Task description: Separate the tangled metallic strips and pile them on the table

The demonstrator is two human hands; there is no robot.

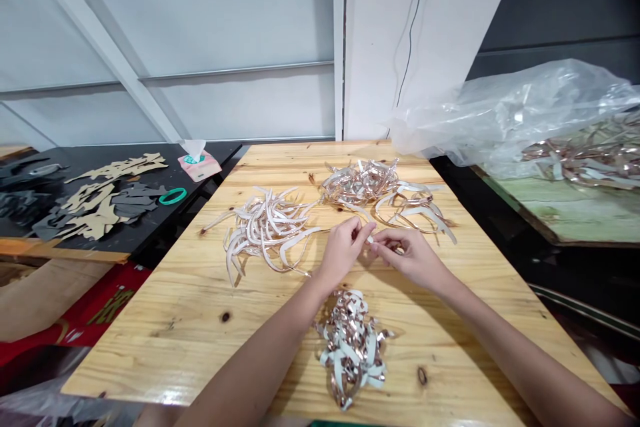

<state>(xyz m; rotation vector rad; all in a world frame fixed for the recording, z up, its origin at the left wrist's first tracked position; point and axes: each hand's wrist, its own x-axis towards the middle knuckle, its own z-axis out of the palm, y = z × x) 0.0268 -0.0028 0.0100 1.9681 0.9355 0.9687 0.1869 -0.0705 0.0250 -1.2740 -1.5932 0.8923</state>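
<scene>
Over the middle of the wooden table, my left hand and my right hand meet at the fingertips. Both pinch a small whitish piece, mostly hidden by the fingers. To the left lies a pile of curved white and rose-gold strips. A shinier tangle of strips sits behind my hands, with looser strips at its right. Nearer to me, between my forearms, is a heap of short, curled metallic and white pieces.
The wooden table fills the centre. At left, a black table holds beige cutouts, dark scraps, a green tape ring and a tissue pack. At right, clear plastic hangs by more strips on a green board.
</scene>
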